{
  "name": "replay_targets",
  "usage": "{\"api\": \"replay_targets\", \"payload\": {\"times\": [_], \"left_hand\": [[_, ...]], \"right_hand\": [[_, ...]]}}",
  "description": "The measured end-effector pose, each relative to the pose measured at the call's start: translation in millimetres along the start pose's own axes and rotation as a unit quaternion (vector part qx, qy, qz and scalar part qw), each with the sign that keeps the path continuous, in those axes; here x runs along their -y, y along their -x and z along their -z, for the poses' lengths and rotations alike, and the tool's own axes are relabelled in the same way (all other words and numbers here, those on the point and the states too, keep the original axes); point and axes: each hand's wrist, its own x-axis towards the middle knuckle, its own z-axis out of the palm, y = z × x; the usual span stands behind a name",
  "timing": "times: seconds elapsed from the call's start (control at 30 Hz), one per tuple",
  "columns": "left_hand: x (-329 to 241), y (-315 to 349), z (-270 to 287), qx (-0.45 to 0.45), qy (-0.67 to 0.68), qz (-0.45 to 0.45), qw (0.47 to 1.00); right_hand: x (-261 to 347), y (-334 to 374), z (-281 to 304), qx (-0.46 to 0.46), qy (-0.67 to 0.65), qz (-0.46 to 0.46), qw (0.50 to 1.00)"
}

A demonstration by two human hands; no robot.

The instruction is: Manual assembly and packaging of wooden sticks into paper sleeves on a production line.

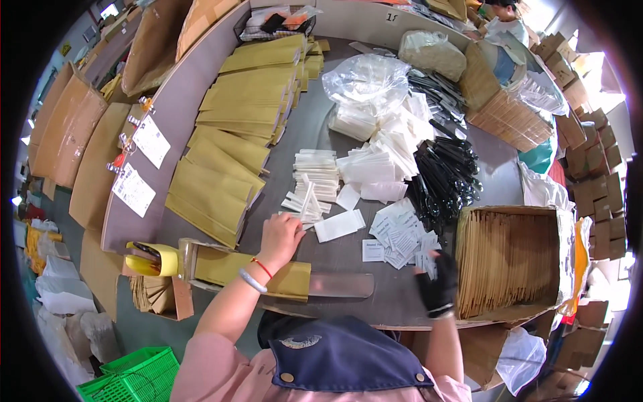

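1. Workbench [395,295], grey, seen from above; twelve o'clock points away from the wearer.
2. Left hand [281,236], bare, reaches in with its fingers bent together at the near edge of some slim white packets [316,175]. Whether they pinch one, I cannot tell.
3. These packets lie at one o'clock from that hand, much nearer to it than to the other. The stacked ones run roughly nine to three; a loose one leans roughly from seven to one.
4. A flat white card [337,226] lies near three o'clock from the left fingers, its long axis eight to two.
5. Right hand [439,285], black-gloved and blurred, has printed cards [402,231] at eleven o'clock; its hold cannot be told.
6. Edges: an open carton [462,268] stands at three o'clock, just beside the glove; a long tray [341,286] lies at six, below the left hand. The likeliest room for moving is the bare bench between the hands.
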Motion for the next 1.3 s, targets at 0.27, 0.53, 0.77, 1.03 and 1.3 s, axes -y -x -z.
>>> {"api": "replay_targets", "payload": {"times": [0.27, 0.53, 0.77, 1.03, 1.3], "left_hand": [[-9.8, 0.2, 15.7, 0.007, 0.012, 0.015, 1.0], [-44.2, -13.5, -19.5, -0.002, 0.017, -0.013, 1.0], [-41.9, -16.2, -20.6, -0.004, 0.052, -0.046, 0.998], [-73.4, 5.0, 17.2, 0.158, 0.325, 0.129, 0.924], [-94.8, 19.9, 6.5, 0.128, 0.123, -0.141, 0.974]], "right_hand": [[-162.0, 50.1, 67.9, -0.114, 0.181, -0.249, 0.945], [-182.9, 46.9, 59.6, -0.047, 0.224, -0.257, 0.939], [-201.2, 60.1, 61.2, -0.088, 0.267, -0.322, 0.904], [-150.8, 42.5, 66.5, -0.372, -0.347, -0.241, 0.827], [-93.0, -29.4, -8.5, -0.198, -0.521, -0.179, 0.811]]}}
